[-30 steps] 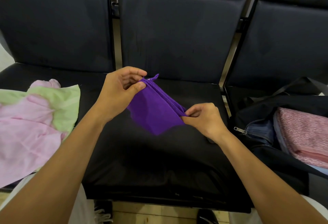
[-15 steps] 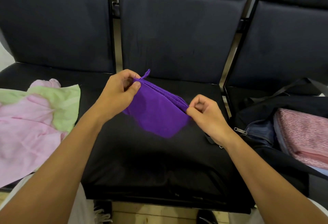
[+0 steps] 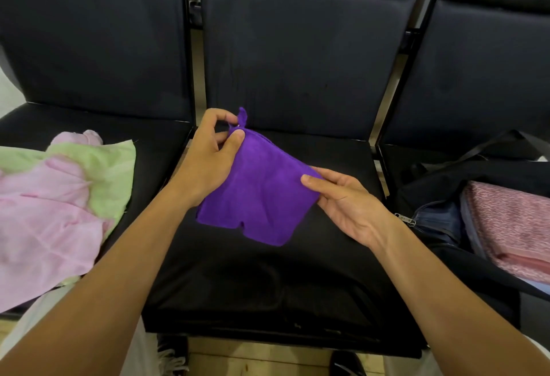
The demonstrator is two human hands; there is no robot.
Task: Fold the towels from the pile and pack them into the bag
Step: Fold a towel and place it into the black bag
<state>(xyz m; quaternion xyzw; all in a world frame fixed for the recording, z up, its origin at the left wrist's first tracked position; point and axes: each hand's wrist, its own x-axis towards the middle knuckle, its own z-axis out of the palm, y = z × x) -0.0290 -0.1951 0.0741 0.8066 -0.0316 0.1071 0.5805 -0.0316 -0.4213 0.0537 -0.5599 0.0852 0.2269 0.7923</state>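
Above the middle seat (image 3: 268,280), a folded purple towel (image 3: 256,197) hangs in the air between both hands. The right hand (image 3: 345,197) pinches its right edge, thumb on top and fingers beneath. The left hand (image 3: 208,161) pinches its far-left corner beside a small loop. Left of the towel lies the pink and green pile (image 3: 56,203); to its right sits the open black bag (image 3: 446,226) holding a folded pink towel (image 3: 512,226).
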